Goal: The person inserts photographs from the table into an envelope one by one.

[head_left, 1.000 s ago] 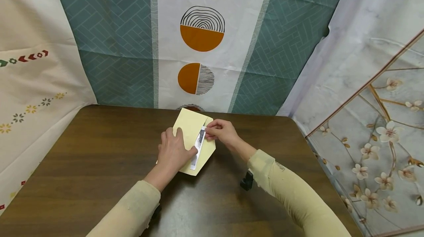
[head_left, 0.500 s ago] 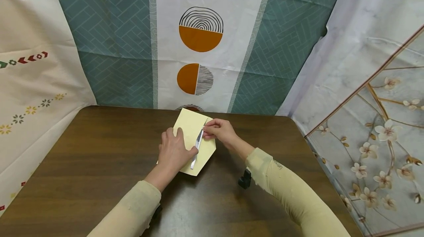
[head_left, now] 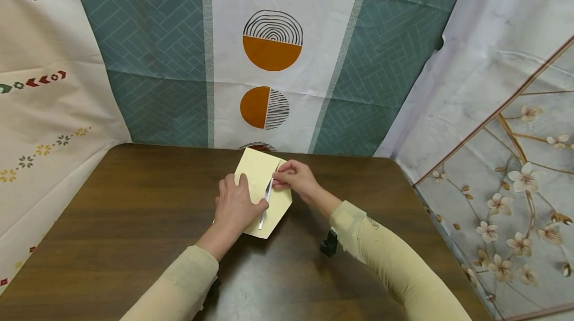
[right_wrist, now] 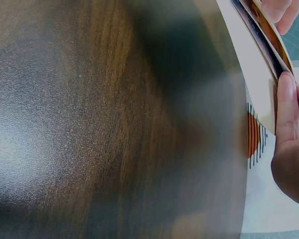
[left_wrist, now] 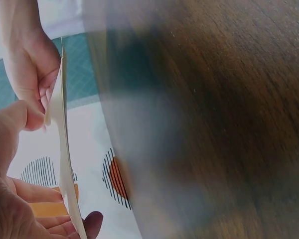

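A pale yellow envelope (head_left: pixel 254 165) is held up slanted over the table, its pointed flap to the right. My left hand (head_left: pixel 235 205) grips it from the left, thumb lying by the opening; in the left wrist view some fingers pass behind the envelope (left_wrist: pixel 66 164). A white-bordered photo (head_left: pixel 262 220) shows as a narrow strip along the opening, the rest hidden inside. My right hand (head_left: pixel 298 180) pinches at the photo's upper end, fingertips right at the opening. In the right wrist view, the right hand's fingers (right_wrist: pixel 286 107) lie along the envelope's edge.
The brown wooden table (head_left: pixel 134 241) spreads beneath both hands. A patterned curtain (head_left: pixel 161 62) hangs right behind its far edge, with a floral cloth (head_left: pixel 506 211) at the right and a cream cloth (head_left: pixel 45 111) at the left.
The photo has slid left into the envelope, its visible part shrinking from a wide band to a thin strip. My right hand has moved slightly left with it. The left hand stays put.
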Demonstrator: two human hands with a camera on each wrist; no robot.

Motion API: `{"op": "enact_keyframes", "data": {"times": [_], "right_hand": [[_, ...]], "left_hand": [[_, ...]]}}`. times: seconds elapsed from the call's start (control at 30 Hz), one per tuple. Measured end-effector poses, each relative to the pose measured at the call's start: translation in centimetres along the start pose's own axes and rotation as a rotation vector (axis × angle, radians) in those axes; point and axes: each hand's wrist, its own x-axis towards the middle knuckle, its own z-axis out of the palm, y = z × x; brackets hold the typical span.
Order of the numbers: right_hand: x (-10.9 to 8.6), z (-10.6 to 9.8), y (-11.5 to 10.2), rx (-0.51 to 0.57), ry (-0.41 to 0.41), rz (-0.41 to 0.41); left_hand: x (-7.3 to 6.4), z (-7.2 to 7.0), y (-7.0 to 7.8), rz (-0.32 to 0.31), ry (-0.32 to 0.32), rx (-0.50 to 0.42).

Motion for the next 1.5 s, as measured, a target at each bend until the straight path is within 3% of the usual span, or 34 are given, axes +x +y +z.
{"op": "enact_keyframes", "data": {"times": [0.9, 1.17, 1.5], "right_hand": [[0.1, -0.1, -0.1, 0.013, -0.017, -0.004], [-0.5, -1.0, -0.9, -0.028, -0.025, -0.006], [-1.7, -3.8, -2.1, -0.167, -0.051, 0.009]], "left_hand": [[0.1, 0.1, 0.0, -0.011, -0.005, -0.011], [0.3, -0.2, -0.2, -0.014, -0.011, 0.002], [0.5, -0.1, -0.5, -0.038, -0.015, 0.014]]}}
